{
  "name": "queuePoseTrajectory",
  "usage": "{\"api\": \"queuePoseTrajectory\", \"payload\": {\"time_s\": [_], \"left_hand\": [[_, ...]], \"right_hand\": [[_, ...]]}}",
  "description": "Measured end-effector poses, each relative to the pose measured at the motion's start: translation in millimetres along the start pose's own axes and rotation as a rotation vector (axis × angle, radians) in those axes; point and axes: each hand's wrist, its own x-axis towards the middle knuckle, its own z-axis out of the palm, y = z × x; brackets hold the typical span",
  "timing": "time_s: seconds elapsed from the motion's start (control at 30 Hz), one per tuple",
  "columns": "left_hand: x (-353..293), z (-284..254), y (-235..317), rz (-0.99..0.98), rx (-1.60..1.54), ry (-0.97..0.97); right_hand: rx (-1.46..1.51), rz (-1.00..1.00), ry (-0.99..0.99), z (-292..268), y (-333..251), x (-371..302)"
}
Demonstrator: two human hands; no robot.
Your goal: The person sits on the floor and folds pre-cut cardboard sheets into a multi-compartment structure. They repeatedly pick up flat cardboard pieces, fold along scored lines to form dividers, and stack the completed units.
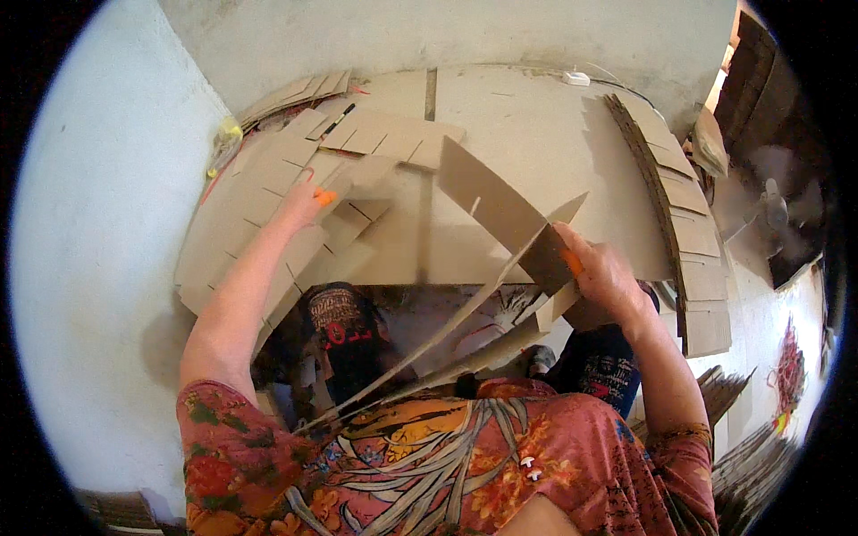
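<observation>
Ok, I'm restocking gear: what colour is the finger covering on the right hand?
Orange; the finger covering shows in the head view.

The pale desk is crossed by a dark seam. Its left side is covered by overlapping slotted cardboard sheets; at the back a small white block is set; its right side is apparently lined by stacked cardboard.
</observation>
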Motion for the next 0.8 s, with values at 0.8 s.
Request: {"api": "queuePoseTrajectory", "payload": {"time_s": [0.8], "left_hand": [[-48, 55, 213, 0.498, 0.067, -0.255]], "right_hand": [[0.186, 0.049, 0.058, -14, 14, -5]]}}
